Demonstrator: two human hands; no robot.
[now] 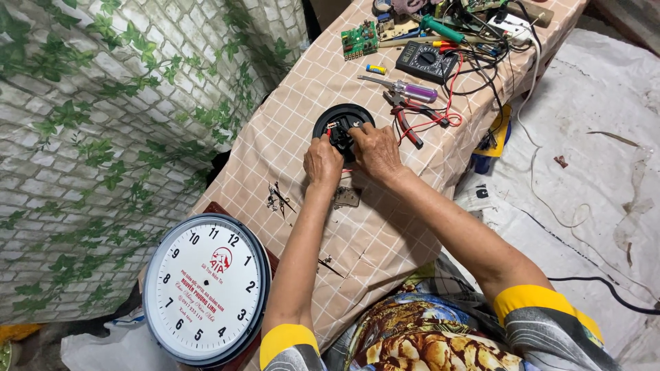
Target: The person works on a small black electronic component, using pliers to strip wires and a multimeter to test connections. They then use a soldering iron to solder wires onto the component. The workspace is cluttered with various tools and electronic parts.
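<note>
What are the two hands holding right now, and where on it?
Both the left hand and right hand grip the small black clock mechanism at its near sides, over a round black disc.

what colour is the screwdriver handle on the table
Translucent purple; the screwdriver shows in the head view, lying beyond both hands.

Small black clock mechanism (342, 135) rests atop round black disc (342, 117).
</note>
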